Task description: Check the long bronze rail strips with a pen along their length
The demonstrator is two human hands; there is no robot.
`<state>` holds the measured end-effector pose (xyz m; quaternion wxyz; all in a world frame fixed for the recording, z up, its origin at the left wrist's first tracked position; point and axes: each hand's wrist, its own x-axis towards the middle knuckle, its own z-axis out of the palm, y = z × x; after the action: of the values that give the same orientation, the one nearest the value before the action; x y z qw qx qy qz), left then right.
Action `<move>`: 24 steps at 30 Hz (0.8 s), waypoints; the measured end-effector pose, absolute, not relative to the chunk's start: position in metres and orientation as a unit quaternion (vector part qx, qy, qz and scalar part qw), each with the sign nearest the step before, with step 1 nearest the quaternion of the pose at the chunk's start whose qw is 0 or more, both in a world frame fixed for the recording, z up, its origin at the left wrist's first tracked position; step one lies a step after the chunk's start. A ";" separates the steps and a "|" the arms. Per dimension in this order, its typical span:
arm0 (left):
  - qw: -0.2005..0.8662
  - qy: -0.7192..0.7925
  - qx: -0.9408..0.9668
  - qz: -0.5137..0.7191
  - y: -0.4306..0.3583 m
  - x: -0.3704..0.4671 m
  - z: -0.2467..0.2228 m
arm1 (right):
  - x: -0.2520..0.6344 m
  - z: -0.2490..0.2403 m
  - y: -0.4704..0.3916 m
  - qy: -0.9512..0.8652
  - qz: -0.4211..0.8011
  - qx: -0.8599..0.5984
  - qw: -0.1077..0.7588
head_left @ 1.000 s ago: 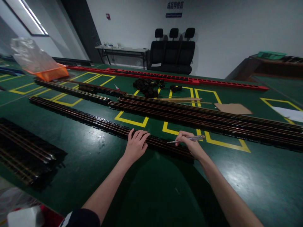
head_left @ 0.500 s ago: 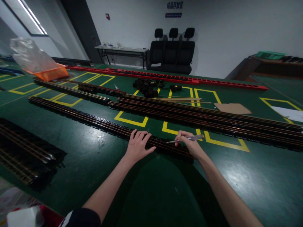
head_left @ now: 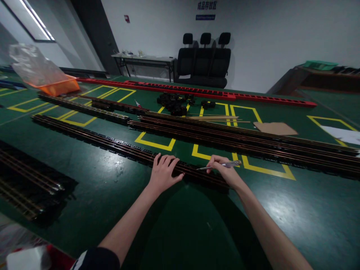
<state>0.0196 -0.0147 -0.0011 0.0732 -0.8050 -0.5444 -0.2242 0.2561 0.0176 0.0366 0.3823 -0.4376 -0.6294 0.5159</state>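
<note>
A long black rail assembly with copper-coloured strips (head_left: pixel 104 141) lies diagonally across the green table. My left hand (head_left: pixel 164 173) rests on it with fingers spread, its fingertips on the far side and the thumb toward the right. My right hand (head_left: pixel 222 169) is closed around a slim screwdriver (head_left: pixel 229 164) with a clear handle. The screwdriver lies nearly level, its thin tip pointing left at the rail, right of my left hand. Whether the tip touches the rail is too small to tell.
Beyond lie more long rails (head_left: pixel 239 138), black parts (head_left: pixel 171 103), thin sticks (head_left: pixel 213 118), cardboard (head_left: pixel 274 128) and a red strip (head_left: pixel 267 99). An orange basket with a plastic bag (head_left: pixel 60 87) stands far left. Further rails (head_left: pixel 28 172) lie at the left on the table (head_left: pixel 92 195).
The whole view has shifted very slightly. Both hands keep nearly the same places on the rail, and the screwdriver is still in my right hand.
</note>
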 end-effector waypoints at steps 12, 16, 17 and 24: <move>0.082 -0.547 -0.800 -0.232 -0.015 0.019 0.000 | 0.254 0.041 0.016 -0.636 0.506 -0.444 0.378; 0.086 -0.543 -0.801 -0.237 -0.015 0.018 0.000 | 0.256 0.040 0.017 -0.635 0.509 -0.443 0.377; 0.086 -0.543 -0.801 -0.237 -0.015 0.018 0.000 | 0.256 0.040 0.018 -0.634 0.511 -0.442 0.376; 0.087 -0.547 -0.800 -0.230 -0.015 0.017 0.001 | 0.258 0.038 0.018 -0.630 0.516 -0.441 0.379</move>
<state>0.0174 -0.0150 0.0014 0.0865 -0.8001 -0.5471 -0.2304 0.2575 0.0185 0.0378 0.3792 -0.4406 -0.6295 0.5155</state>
